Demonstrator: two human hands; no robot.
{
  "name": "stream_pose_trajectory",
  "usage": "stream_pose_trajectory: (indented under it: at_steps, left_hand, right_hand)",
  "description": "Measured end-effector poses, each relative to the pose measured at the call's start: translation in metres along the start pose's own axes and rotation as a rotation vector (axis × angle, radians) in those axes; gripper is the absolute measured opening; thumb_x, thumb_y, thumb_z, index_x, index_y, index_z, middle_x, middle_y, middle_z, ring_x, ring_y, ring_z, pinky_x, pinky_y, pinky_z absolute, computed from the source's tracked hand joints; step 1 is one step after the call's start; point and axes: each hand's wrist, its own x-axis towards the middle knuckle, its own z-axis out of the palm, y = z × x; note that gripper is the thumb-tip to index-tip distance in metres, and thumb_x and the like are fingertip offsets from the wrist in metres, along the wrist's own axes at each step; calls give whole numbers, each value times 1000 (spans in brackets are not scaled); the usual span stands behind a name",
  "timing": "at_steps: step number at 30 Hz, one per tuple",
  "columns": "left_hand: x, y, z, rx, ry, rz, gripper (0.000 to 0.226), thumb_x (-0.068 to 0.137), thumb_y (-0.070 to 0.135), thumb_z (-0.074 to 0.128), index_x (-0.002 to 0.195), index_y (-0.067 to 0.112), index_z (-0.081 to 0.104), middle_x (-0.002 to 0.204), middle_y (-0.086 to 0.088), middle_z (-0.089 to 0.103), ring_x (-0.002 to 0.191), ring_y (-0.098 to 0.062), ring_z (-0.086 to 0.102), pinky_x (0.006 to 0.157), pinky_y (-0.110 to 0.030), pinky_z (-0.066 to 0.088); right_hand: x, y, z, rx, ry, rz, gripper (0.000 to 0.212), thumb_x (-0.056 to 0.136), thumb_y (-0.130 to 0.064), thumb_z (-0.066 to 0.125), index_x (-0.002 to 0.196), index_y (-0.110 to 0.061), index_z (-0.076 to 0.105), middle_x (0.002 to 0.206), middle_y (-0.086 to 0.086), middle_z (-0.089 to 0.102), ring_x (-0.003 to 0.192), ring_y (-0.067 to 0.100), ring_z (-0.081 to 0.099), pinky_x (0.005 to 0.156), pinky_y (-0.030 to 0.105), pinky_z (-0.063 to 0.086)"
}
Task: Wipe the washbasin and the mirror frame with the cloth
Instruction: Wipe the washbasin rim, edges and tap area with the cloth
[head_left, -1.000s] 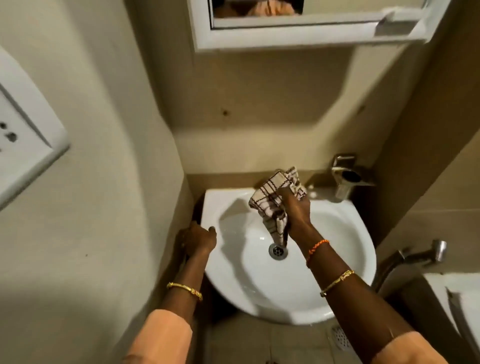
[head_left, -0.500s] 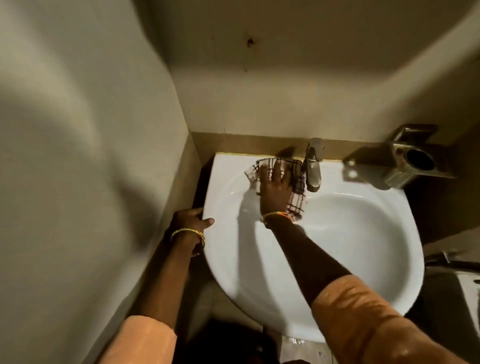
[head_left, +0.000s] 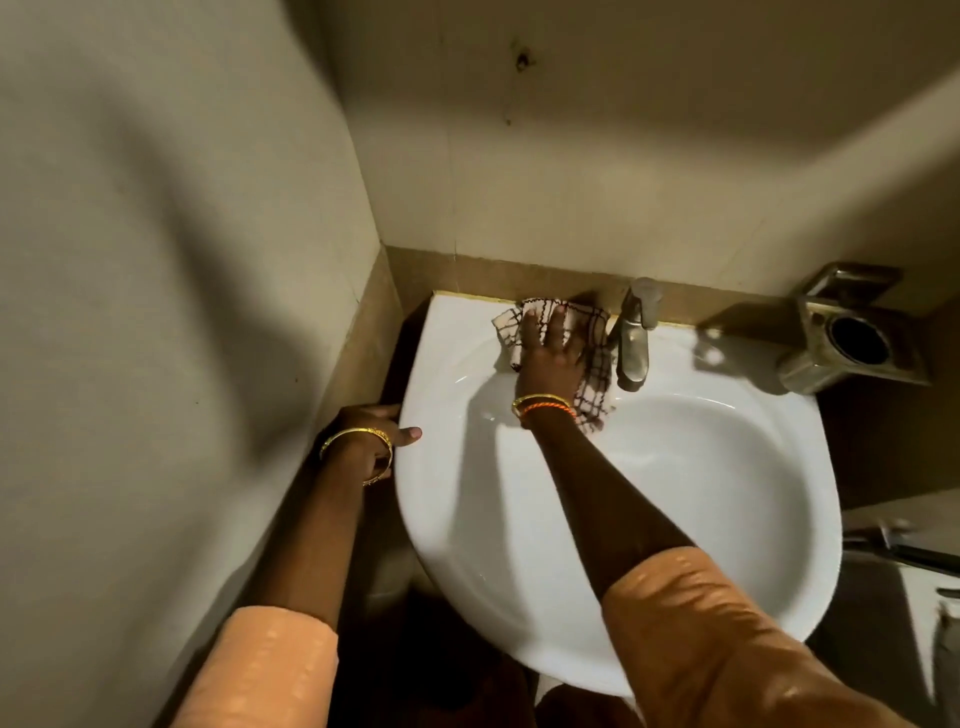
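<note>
A white washbasin (head_left: 691, 499) fills the middle of the view, set into a wall corner. My right hand (head_left: 549, 358) lies flat, fingers spread, on a checked cream-and-brown cloth (head_left: 592, 379), pressing it onto the basin's back ledge just left of the tap. My left hand (head_left: 370, 427) grips the basin's left rim, thumb on top. The mirror frame is out of view.
A metal tap (head_left: 635, 338) stands at the back ledge, touching distance right of the cloth. A metal holder (head_left: 844, 338) is fixed to the wall at the right. Beige walls close in at the left and the back. A pipe fitting (head_left: 893, 540) shows at the right edge.
My right hand went from holding the bunched cloth above the drain to pressing it flat on the back ledge, then slid slightly up and left. The view tilted down and the mirror left the frame.
</note>
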Motion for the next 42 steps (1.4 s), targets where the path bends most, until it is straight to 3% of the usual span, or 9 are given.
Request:
stream_pose_trajectory:
  at_steps: [4, 8, 16, 20, 27, 30, 34, 38, 42]
  left_hand:
    - [-1, 3, 1, 77, 66, 28, 53, 70, 5, 80, 120, 17, 65, 111, -10, 71, 92, -27, 64, 90, -43, 54]
    - [-2, 4, -3, 116, 20, 17, 49, 73, 8, 77, 119, 18, 65, 116, -10, 68, 105, -35, 60, 94, -50, 51]
    - [-13, -4, 6, -97, 46, 71, 52, 78, -3, 70, 126, 12, 59, 121, -12, 65, 92, -21, 57, 80, -31, 45]
    - [-7, -11, 7, -78, 73, 103, 50, 78, 2, 71, 125, 15, 61, 113, -8, 68, 86, -23, 59, 64, -25, 46]
    - [2, -21, 12, -25, 116, 202, 46, 74, 0, 72, 119, 8, 64, 114, -13, 69, 103, -34, 65, 99, -50, 48]
    - [4, -19, 13, 3, 89, 179, 51, 79, 6, 70, 128, 9, 57, 121, -3, 59, 113, -24, 56, 106, -37, 41]
    - [3, -20, 15, 1, 64, 196, 43, 83, 2, 64, 126, 8, 59, 115, -16, 64, 110, -33, 60, 104, -49, 44]
    - [0, -21, 16, -30, 51, 214, 41, 86, -1, 60, 126, 6, 58, 105, -9, 63, 102, -25, 57, 103, -43, 44]
    - [3, -21, 17, -61, 70, 224, 43, 85, -4, 60, 127, 4, 57, 115, -10, 62, 102, -25, 58, 102, -42, 45]
  right_hand:
    - [-24, -62, 9, 29, -32, -169, 47, 87, -16, 41, 130, -24, 58, 144, 17, 45, 130, 49, 40, 104, 61, 32]
    - [-43, -76, 14, -31, -199, -472, 62, 94, -9, 42, 150, -26, 21, 160, 11, 5, 145, 40, -2, 115, 56, 4]
    - [4, 16, -9, -67, -109, 18, 61, 100, -10, 35, 151, -30, 10, 161, 6, -3, 146, 39, 1, 116, 49, 14]
    - [0, -14, -9, -4, -47, 195, 62, 82, -26, 69, 139, -30, 45, 151, 14, 36, 131, 45, 40, 103, 51, 38]
    - [-2, -34, 3, -45, -102, -127, 56, 98, -21, 38, 150, -27, 19, 160, 10, 4, 145, 41, 1, 114, 57, 0]
    - [-10, -61, -3, -38, -214, -342, 52, 98, -24, 38, 148, -31, 25, 161, 4, 9, 147, 34, 0, 115, 54, -1]
    - [-3, -31, -9, 17, -161, -154, 50, 100, -29, 34, 148, -34, 22, 161, 2, 4, 147, 35, -1, 116, 54, 1]
    - [7, 10, -12, 59, -73, 36, 59, 97, -7, 37, 147, -35, 26, 160, 1, 11, 146, 35, 10, 111, 49, 27]
    - [6, -16, -3, 25, -64, 98, 55, 99, -10, 30, 150, -27, 19, 160, 9, 5, 145, 39, 6, 115, 55, 11]
